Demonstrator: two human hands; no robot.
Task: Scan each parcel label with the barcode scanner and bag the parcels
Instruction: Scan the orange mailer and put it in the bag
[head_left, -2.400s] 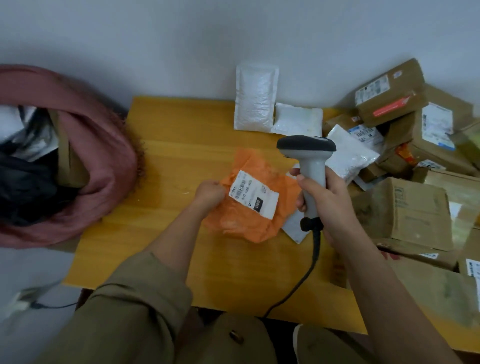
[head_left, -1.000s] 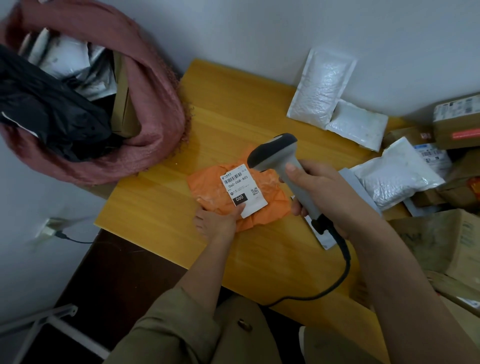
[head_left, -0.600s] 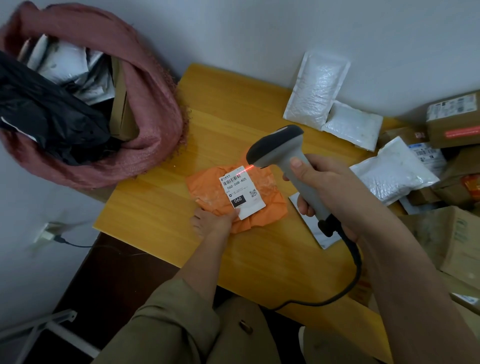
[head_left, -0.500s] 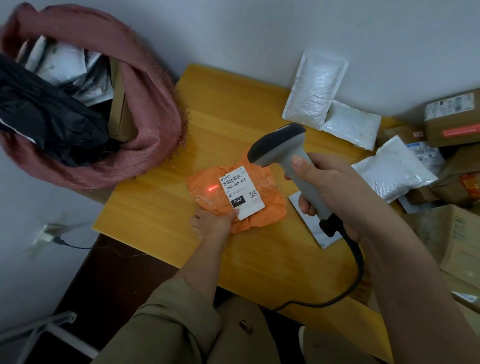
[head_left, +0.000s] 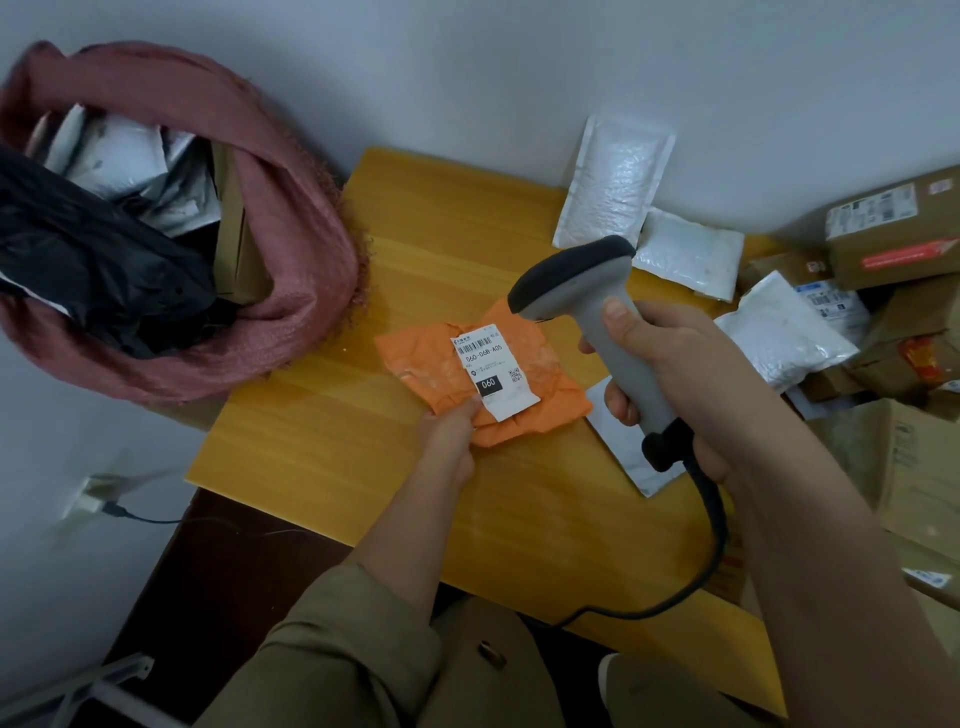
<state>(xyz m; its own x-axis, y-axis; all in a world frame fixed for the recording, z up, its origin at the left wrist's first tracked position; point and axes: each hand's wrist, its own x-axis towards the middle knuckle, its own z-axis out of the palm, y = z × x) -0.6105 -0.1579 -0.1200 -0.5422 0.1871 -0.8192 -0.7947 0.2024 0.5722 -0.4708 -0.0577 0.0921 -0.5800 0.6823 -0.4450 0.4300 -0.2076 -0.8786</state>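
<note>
Head view: the right hand (head_left: 670, 374) is wrapped round the grey handle of the barcode scanner (head_left: 597, 322), thumb lying up the front of the grip and fingers curled behind it. The scanner is pale grey with a dark cap on its head and a black cable (head_left: 711, 525) that leaves the base of the handle and loops down off the table edge. Its long axis runs from lower right to upper left, and the head tips forward and left over the upper right corner of the orange parcel (head_left: 431, 358).

The left hand (head_left: 449, 431) pinches the near edge of that parcel, thumb on top just beside the label (head_left: 493, 371). The parcel is a crumpled orange poly mailer lying flat on the yellow wooden table (head_left: 363, 447), near its middle. Its white label is longer than wide, tilted, barcode end toward the wall and a black block reading 060 toward the person.

A white mailer (head_left: 623, 452) lies partly under the right hand. To the left sits a pink woven sack (head_left: 291, 249), open and holding parcels. White padded mailers (head_left: 613, 187) and cardboard boxes (head_left: 893, 234) crowd the table's right and far side.
</note>
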